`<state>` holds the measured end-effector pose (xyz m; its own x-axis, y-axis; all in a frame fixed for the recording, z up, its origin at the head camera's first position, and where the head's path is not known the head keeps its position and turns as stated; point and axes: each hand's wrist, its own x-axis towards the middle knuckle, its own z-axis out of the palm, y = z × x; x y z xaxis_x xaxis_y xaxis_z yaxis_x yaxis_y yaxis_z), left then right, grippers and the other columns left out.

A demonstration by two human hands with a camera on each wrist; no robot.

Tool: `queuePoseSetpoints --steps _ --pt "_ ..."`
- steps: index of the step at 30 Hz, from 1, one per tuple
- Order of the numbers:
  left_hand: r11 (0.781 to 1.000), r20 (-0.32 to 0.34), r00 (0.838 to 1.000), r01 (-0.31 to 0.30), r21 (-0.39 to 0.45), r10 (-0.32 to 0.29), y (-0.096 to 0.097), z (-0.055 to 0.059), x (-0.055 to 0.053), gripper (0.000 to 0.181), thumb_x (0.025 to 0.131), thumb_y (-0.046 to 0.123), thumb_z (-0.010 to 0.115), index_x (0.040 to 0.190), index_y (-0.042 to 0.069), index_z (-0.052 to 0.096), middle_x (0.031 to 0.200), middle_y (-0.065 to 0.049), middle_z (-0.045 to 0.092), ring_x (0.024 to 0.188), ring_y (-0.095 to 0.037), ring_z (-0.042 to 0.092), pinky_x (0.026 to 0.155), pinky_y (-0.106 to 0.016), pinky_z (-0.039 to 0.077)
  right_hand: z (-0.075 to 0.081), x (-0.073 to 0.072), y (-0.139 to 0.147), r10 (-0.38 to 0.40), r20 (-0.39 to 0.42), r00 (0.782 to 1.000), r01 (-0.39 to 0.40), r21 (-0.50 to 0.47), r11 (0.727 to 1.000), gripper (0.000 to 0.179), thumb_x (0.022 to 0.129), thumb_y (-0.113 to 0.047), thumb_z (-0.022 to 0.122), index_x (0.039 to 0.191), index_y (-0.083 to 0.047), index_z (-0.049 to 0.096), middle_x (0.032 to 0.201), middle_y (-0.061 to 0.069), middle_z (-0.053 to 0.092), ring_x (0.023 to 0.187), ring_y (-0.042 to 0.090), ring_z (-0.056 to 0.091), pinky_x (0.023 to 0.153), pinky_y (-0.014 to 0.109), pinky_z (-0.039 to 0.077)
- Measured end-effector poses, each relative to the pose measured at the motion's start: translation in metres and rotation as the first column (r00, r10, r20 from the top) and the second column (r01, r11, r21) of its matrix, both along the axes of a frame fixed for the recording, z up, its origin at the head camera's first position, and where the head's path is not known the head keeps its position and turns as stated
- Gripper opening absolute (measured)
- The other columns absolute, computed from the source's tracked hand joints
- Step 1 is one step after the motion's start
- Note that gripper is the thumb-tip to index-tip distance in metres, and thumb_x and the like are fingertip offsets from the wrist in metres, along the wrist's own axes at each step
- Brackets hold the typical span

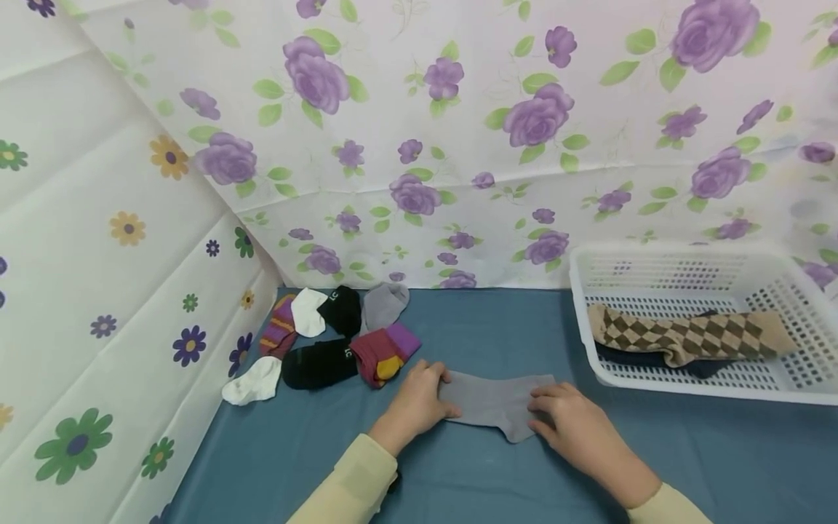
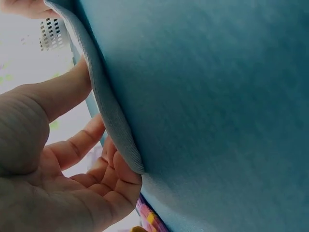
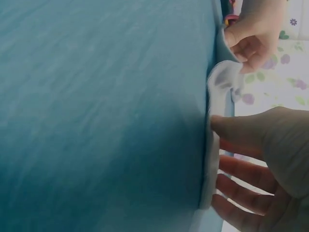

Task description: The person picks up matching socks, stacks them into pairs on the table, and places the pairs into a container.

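Note:
A grey sock (image 1: 487, 399) lies stretched sideways on the blue cloth, its heel bulging toward the near side. At its left end, my left hand (image 1: 419, 399) holds the cuff, with the thumb near the front edge and curled fingers at the far edge. My right hand (image 1: 579, 429) rests on the toe end with its fingers spread and gently bent. From the right wrist view, the sock (image 3: 212, 145) appears edge-on, part of it raised off the cloth between the hands. The left wrist view has the thumb (image 2: 72, 87) against the sock's edge.
Several socks lie at the back left: a white sock (image 1: 252, 380), a black sock (image 1: 319, 364), a maroon, purple and yellow sock (image 1: 382, 353) and another grey sock (image 1: 384, 304) among them. At right stands a white basket (image 1: 694, 389) containing a brown checked sock (image 1: 694, 338) over dark fabric.

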<state>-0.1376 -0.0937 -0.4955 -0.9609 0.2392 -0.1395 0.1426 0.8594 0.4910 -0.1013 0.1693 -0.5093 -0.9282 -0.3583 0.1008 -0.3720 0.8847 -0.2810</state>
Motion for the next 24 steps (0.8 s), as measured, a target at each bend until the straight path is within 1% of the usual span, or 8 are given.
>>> queuePoseSetpoints --steps 6,11,14,16,19,20,22,24 --pt "1.0 -0.004 1.0 -0.003 -0.006 0.003 0.002 -0.001 0.001 0.047 0.068 0.036 0.083 0.102 0.015 0.058 0.09 0.0 0.048 0.08 -0.014 0.045 0.071 -0.029 0.044 0.002 0.0 -0.003 0.005 0.008 1.0 -0.005 0.049 0.999 0.026 0.073 -0.032 0.079 0.095 -0.021 0.072 0.109 -0.003 0.066 0.098 0.016 0.059 0.082 0.037 0.051" --pt "1.0 0.006 1.0 0.009 -0.006 -0.009 0.001 0.0 0.002 0.047 0.068 0.035 0.083 0.102 0.014 0.058 0.092 -0.001 0.048 0.082 -0.015 0.045 0.073 -0.03 0.044 0.002 0.0 -0.004 0.0 0.03 1.0 -0.002 0.058 0.998 0.026 0.073 -0.031 0.079 0.096 -0.021 0.072 0.109 -0.003 0.066 0.099 0.017 0.059 0.083 0.038 0.051" --pt "0.999 0.021 0.999 0.036 -0.02 -0.035 0.001 0.005 0.001 0.046 0.07 0.035 0.082 0.102 0.013 0.059 0.093 -0.002 0.05 0.081 -0.015 0.046 0.072 -0.03 0.045 0.003 -0.001 -0.005 0.01 0.013 1.0 -0.011 0.053 0.999 0.029 0.073 -0.032 0.079 0.099 -0.022 0.072 0.109 -0.003 0.066 0.1 0.017 0.059 0.083 0.038 0.051" --pt "0.998 0.027 0.998 0.055 -0.026 -0.054 -0.001 0.012 -0.002 0.044 0.073 0.036 0.08 0.104 0.011 0.061 0.095 -0.002 0.053 0.08 -0.014 0.048 0.072 -0.029 0.047 0.006 -0.002 -0.005 0.022 -0.033 0.999 -0.021 0.032 0.999 0.032 0.074 -0.032 0.078 0.103 -0.022 0.071 0.11 -0.002 0.066 0.101 0.017 0.06 0.083 0.038 0.051" --pt "0.998 0.003 0.998 0.061 -0.02 -0.061 -0.007 0.028 -0.012 0.047 0.078 0.04 0.075 0.111 0.01 0.062 0.101 -0.005 0.058 0.081 -0.013 0.052 0.07 -0.029 0.049 0.011 -0.004 -0.005 0.038 -0.142 0.989 -0.041 -0.023 0.999 0.037 0.075 -0.031 0.077 0.11 -0.02 0.068 0.115 0.002 0.064 0.105 0.019 0.059 0.085 0.04 0.051" --pt "0.999 -0.009 0.999 0.044 -0.015 -0.044 -0.01 0.034 -0.018 0.048 0.079 0.042 0.073 0.114 0.011 0.061 0.104 -0.006 0.059 0.083 -0.013 0.053 0.07 -0.029 0.05 0.013 -0.006 -0.006 0.04 -0.177 0.983 -0.048 -0.042 0.998 0.039 0.075 -0.03 0.077 0.111 -0.02 0.068 0.117 0.003 0.063 0.107 0.021 0.058 0.086 0.041 0.05" --pt "1.0 -0.07 0.998 -0.004 -0.01 0.003 -0.018 0.046 -0.031 0.05 0.081 0.043 0.07 0.118 0.011 0.059 0.109 -0.008 0.06 0.085 -0.014 0.056 0.07 -0.031 0.051 0.017 -0.007 -0.007 0.044 -0.231 0.972 -0.063 -0.072 0.995 0.042 0.075 -0.029 0.077 0.114 -0.017 0.066 0.121 0.007 0.061 0.111 0.024 0.056 0.088 0.045 0.048" --pt "0.997 -0.144 0.987 -0.069 -0.024 0.065 -0.026 0.056 -0.047 0.052 0.082 0.044 0.069 0.121 0.012 0.057 0.113 -0.008 0.059 0.09 -0.016 0.058 0.072 -0.034 0.052 0.021 -0.009 -0.008 0.047 -0.264 0.963 -0.073 -0.092 0.993 0.044 0.075 -0.028 0.078 0.116 -0.016 0.066 0.125 0.009 0.059 0.114 0.027 0.055 0.09 0.048 0.047"
